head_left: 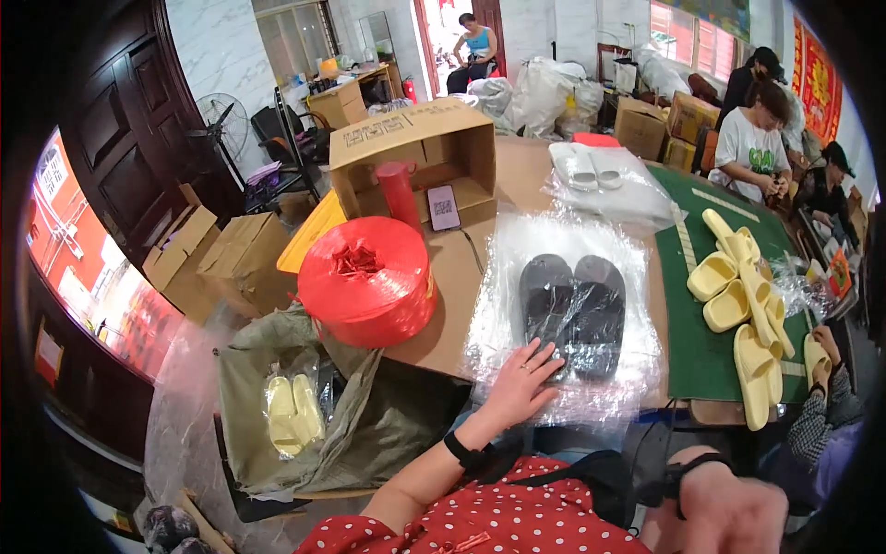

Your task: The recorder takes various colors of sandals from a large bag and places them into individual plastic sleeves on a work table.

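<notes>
A pair of black slippers (591,305) lies side by side on a stack of clear plastic bags (489,323), with shiny clear plastic over at least part of them. My left hand (520,386) rests at the near left edge of the slippers, its fingers stretched out on the plastic; a ring and a black wristband show. Low at the right, apart from the table, my right hand (734,508) is smeared by motion, with a black band at its wrist. Its fingers cannot be read. Several pale yellow slippers (757,369) are heaped on a green mat (692,342) to the right.
A big red roll of plastic twine (369,286) stands left, before an open cardboard box (415,125) with a red cup (397,192) and a phone-sized code card (444,208). White slippers (586,166) lie behind. Bagged yellow slippers (293,415) sit in a cloth-lined bin (245,462). A co-worker's hand (824,344) holds a yellow slipper.
</notes>
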Demonstrator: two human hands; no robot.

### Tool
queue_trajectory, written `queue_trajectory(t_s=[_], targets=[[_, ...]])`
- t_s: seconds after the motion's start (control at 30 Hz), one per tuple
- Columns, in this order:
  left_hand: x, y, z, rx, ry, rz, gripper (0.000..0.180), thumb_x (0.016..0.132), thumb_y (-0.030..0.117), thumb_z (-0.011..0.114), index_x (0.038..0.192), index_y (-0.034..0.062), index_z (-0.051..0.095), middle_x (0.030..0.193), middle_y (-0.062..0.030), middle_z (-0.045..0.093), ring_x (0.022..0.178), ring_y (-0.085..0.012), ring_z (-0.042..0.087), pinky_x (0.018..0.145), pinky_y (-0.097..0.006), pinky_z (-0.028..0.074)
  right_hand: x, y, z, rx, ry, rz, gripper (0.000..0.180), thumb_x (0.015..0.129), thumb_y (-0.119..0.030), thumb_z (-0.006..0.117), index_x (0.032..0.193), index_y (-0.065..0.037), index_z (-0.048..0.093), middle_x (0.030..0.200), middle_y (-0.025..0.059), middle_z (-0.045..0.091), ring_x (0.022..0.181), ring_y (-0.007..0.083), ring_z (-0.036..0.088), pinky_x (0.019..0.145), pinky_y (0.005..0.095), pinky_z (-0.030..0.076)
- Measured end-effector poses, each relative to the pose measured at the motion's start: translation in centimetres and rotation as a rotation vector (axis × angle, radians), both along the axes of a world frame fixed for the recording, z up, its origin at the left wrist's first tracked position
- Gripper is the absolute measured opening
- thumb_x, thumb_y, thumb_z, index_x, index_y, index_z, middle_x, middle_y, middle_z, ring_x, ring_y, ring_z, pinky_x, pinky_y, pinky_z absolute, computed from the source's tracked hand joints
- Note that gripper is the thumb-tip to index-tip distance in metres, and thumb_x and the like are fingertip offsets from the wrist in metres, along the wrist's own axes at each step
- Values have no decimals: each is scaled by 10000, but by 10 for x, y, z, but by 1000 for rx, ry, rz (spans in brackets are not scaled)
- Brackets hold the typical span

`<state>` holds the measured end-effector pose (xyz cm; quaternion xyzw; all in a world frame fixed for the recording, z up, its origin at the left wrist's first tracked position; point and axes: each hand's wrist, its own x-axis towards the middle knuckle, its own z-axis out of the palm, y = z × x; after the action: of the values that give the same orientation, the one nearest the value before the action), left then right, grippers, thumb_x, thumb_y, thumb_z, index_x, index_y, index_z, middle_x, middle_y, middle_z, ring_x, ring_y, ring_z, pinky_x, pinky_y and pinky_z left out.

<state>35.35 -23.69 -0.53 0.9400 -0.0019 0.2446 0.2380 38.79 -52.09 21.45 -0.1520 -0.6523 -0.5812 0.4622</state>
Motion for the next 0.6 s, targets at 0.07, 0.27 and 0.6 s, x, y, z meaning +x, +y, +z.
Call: queue_trajectory(t_s=[0.07,0.27,0.6], targets=[[-7,6,0,-43,-5,26,490,900,336,662,1343,144,581,1498,-108,463,1406,-358,367,1147,-499,294,19,30,-20,-244,251,-65,213,977,-249,527,1131,-102,543,1165,82,548,1029,172,502,908,321,369],[-2,6,3,-226,-183,141,420,871,213,701,1255,68,611,1355,-168,548,1290,-365,475,1084,-442,388,79,129,-108,-1153,823,-485,151,813,-138,728,940,-82,669,842,86,636,795,294,599,685,399,483],[9,13,-6,-115,-202,503,574,855,280,714,1301,-20,513,1275,-254,518,1200,-417,448,1024,-492,369,125,119,-196,-1171,1109,-784,245,854,-208,704,984,-44,577,936,140,593,893,350,590,758,440,485]])
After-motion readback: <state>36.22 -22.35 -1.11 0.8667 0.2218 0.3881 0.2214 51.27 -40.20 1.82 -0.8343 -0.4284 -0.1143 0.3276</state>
